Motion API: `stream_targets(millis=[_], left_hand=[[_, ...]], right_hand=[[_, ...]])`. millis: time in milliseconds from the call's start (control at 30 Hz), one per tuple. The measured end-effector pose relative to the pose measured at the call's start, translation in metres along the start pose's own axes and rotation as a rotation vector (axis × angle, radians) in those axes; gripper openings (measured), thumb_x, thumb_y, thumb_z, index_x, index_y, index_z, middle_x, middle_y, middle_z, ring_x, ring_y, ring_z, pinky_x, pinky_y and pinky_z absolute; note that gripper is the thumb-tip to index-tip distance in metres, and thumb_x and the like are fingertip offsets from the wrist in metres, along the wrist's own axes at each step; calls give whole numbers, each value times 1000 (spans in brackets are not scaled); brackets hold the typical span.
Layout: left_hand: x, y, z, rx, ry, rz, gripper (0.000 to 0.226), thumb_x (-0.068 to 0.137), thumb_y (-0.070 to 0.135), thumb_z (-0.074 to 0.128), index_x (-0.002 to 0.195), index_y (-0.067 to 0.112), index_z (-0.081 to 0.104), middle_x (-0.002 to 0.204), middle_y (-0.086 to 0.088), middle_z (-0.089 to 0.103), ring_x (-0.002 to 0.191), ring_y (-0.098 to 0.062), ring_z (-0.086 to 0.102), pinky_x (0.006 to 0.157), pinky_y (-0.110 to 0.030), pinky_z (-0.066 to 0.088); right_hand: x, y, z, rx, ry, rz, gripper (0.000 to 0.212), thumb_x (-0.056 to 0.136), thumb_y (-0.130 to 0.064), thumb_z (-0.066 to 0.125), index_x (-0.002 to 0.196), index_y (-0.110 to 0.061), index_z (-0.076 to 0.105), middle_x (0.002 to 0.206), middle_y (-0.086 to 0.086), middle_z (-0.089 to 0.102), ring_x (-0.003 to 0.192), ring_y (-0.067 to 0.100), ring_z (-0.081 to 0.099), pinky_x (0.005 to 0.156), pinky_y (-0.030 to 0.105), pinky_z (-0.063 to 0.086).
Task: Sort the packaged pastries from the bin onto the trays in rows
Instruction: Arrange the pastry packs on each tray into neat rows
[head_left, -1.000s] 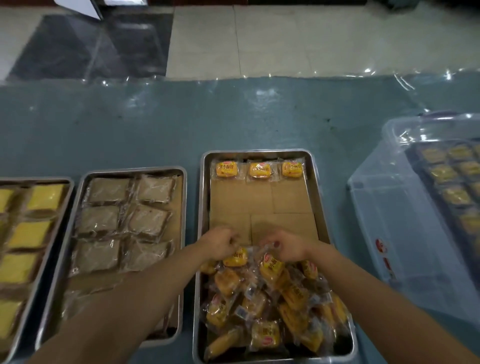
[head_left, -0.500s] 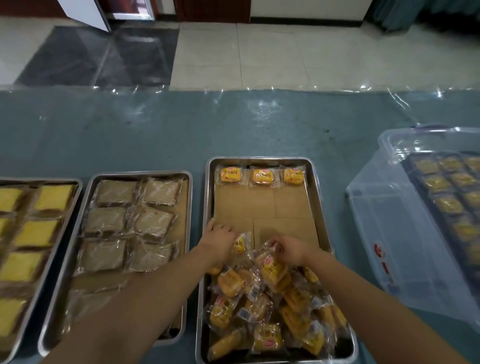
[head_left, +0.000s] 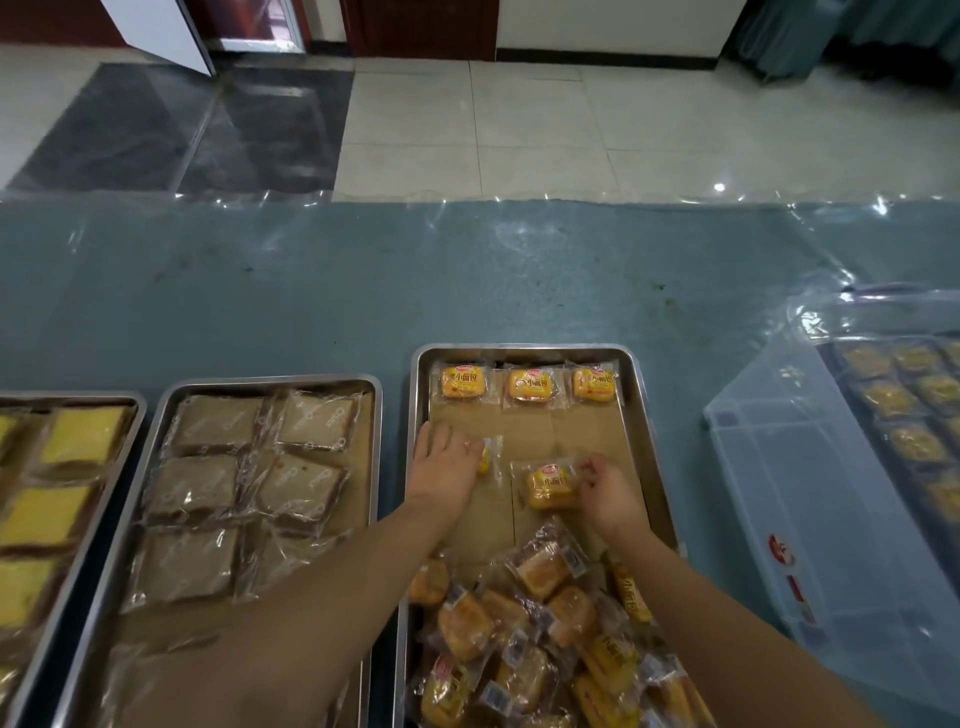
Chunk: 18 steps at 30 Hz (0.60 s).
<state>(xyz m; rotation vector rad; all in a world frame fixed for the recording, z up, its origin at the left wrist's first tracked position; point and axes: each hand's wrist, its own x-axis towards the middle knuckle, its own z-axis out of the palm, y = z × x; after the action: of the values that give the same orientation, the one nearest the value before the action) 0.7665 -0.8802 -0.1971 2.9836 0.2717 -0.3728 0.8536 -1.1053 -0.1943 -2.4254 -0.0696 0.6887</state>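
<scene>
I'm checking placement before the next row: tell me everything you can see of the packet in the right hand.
The orange bun packet is a small rounded bun in a clear plastic wrapper with a red logo and dark characters on its face. It lies face up, slightly tilted, on the brown paper liner of the middle tray, below the far row of three and just beyond the loose pile. The right hand pinches its right edge; nothing else touches it.

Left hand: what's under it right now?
A wrapped yellow bun pokes out from under the left hand, lying on brown paper in the tray. Most of it is covered.
</scene>
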Motion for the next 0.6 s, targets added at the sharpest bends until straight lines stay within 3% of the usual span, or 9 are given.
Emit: stream_targets(millis=[67,167,200,267,300,367,433,600], left_hand=[[-3,2,11,-29,2,-22,84,80,4,72,152,23,33,157,-13,23,148,-37,14,124,-54,12],[-15,10,37,-73,-46,1,80,94,19,63,160,23,17,166,-12,2,153,-39,-3,124,-54,3],[-17,13,43,-74,-66,6,75,100,26,54,161,22,11,167,-12,-6,153,-39,-10,121,-52,-4],[-17,17,52,-67,-114,-1,72,105,33,39,161,19,-4,166,-15,-22,150,-39,-25,117,-51,-14],[-16,18,53,-67,-129,-9,73,105,34,35,160,20,-10,163,-15,-29,148,-38,-31,117,-52,-16],[-12,17,52,-65,-153,-18,75,105,33,33,158,21,-18,160,-13,-35,145,-35,-36,119,-53,-18],[-5,14,49,-69,-171,-19,77,105,30,34,157,21,-22,159,-12,-37,144,-34,-38,121,-53,-16],[21,2,32,-86,-167,9,72,105,23,35,161,23,-11,164,-11,-28,148,-32,-30,124,-51,-7]], right_hand=[[2,3,6,-79,-38,-20,28,101,-22,55,128,-29,55,135,-1,55,108,13,61,91,35,54],[-7,6,22,-203,-86,-204,43,101,-30,53,141,-41,43,154,-9,34,126,14,50,107,43,47],[-10,9,30,-296,-83,-288,45,102,-33,51,144,-42,40,159,-10,27,136,17,43,114,45,40],[-11,16,45,-495,-98,-387,51,105,-41,41,154,-37,28,169,-8,5,154,23,10,125,44,15],[-11,19,52,-549,-116,-377,58,106,-45,34,160,-35,14,169,-7,-8,155,22,-8,125,43,2],[-6,20,61,-606,-135,-335,66,106,-52,22,160,-32,-11,165,-4,-26,150,21,-28,122,42,-12],[3,14,66,-622,-123,-318,67,106,-54,15,158,-30,-18,163,-1,-31,148,22,-32,121,43,-16],[44,-15,66,-559,-41,-229,65,107,-50,21,161,-23,-5,166,6,-21,151,25,-24,125,46,-4]])
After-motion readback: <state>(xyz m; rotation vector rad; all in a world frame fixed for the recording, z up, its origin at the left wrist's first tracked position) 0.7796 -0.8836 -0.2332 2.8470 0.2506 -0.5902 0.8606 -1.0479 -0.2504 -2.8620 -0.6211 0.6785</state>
